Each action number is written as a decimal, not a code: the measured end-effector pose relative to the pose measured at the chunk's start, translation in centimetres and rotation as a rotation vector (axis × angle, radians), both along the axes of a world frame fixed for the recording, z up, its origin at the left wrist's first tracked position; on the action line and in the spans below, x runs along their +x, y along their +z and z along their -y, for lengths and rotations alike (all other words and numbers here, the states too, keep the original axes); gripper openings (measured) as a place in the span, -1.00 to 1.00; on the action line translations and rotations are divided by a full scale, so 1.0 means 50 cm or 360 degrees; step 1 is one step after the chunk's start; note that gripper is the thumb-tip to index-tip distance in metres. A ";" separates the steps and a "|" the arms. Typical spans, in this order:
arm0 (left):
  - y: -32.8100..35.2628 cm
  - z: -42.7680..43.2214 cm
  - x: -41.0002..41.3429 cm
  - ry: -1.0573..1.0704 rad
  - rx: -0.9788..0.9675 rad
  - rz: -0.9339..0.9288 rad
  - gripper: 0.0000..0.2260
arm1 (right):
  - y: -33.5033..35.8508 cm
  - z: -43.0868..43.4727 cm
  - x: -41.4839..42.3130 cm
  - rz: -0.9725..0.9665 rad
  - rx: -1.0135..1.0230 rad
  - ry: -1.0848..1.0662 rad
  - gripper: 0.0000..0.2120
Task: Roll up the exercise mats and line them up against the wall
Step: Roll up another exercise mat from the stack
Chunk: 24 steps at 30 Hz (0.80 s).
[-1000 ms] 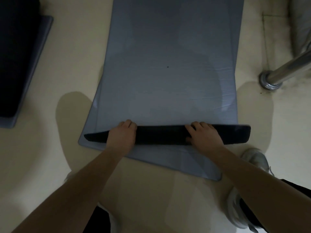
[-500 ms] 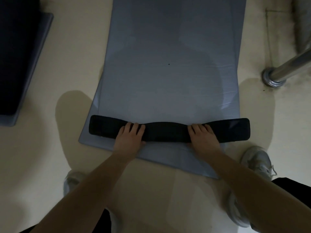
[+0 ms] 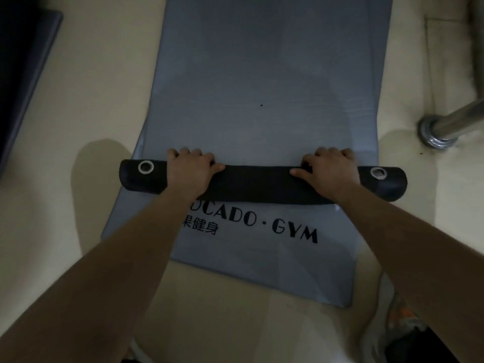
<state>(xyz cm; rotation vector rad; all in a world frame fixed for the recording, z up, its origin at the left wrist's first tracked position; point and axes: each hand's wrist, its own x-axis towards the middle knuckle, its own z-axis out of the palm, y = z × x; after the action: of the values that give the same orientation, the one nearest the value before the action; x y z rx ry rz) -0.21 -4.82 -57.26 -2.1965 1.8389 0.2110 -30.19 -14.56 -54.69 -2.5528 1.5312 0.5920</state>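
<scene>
A grey exercise mat [image 3: 262,74] lies flat on the floor, stretching away from me. Its near end is wound into a black roll [image 3: 256,184] lying crosswise, with a metal eyelet near each end. My left hand [image 3: 191,169] grips the roll left of centre, fingers curled over its far side. My right hand [image 3: 330,171] grips it right of centre in the same way. On my side of the roll a grey mat surface [image 3: 262,263] printed "GYM" lies slightly askew; it looks like a second mat underneath.
The chrome pole base [image 3: 434,132] stands on the cream floor to the right of the mat. A dark mat or pad [image 3: 23,61] lies at the far left. My shoe [image 3: 400,318] is near the mat's right corner.
The black roll has moved away from me and grown thicker, showing its eyelets and uncovering the printed lettering. Both hands now curl over the roll's top.
</scene>
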 end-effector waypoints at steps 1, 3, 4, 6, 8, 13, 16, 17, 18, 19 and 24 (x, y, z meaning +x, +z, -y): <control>-0.007 0.006 -0.011 0.0075 -0.0053 0.0030 -0.55 | -0.006 -0.007 0.014 0.0100 -0.0130 -0.0049 -0.50; -0.021 0.008 -0.024 0.0198 -0.0133 0.0003 -0.57 | -0.013 -0.037 0.033 0.0299 -0.0273 -0.0120 -0.61; -0.027 0.009 -0.025 0.0223 -0.0155 -0.0018 -0.58 | -0.015 -0.058 0.035 0.0354 -0.0294 -0.0106 -0.61; -0.035 0.010 -0.020 0.0237 -0.0164 -0.0062 -0.59 | -0.030 -0.105 0.018 0.0321 -0.0265 0.0017 -0.44; -0.033 0.016 -0.015 0.0228 -0.0207 -0.0163 -0.61 | -0.043 -0.129 -0.005 0.0127 -0.0159 0.0164 -0.10; -0.025 -0.046 -0.022 -0.0090 -0.0532 -0.0385 -0.48 | -0.057 -0.079 -0.005 -0.0016 0.0004 0.0273 -0.03; -0.045 -0.091 -0.007 -0.0379 -0.0320 -0.0290 -0.14 | -0.057 -0.061 -0.003 0.0013 0.0064 0.0292 -0.05; -0.049 -0.089 0.000 -0.0411 -0.0291 -0.0270 -0.14 | -0.056 -0.061 -0.005 0.0032 0.0072 0.0285 -0.05; -0.051 -0.079 0.005 -0.0415 -0.0302 -0.0268 -0.18 | -0.053 -0.062 -0.007 0.0044 0.0059 0.0284 -0.05; -0.052 -0.069 0.009 -0.0418 -0.0338 -0.0276 -0.24 | -0.052 -0.063 -0.009 0.0053 0.0034 0.0291 -0.03; -0.028 -0.037 0.030 -0.0427 -0.0298 -0.0513 -0.35 | -0.037 -0.038 -0.009 0.0081 0.0120 0.0436 0.00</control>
<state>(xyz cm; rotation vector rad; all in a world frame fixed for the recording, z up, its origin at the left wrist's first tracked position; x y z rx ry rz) 1.27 -3.00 -58.68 -2.0982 2.3938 0.3695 -30.65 -12.66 -56.54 -2.7161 1.1284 0.5946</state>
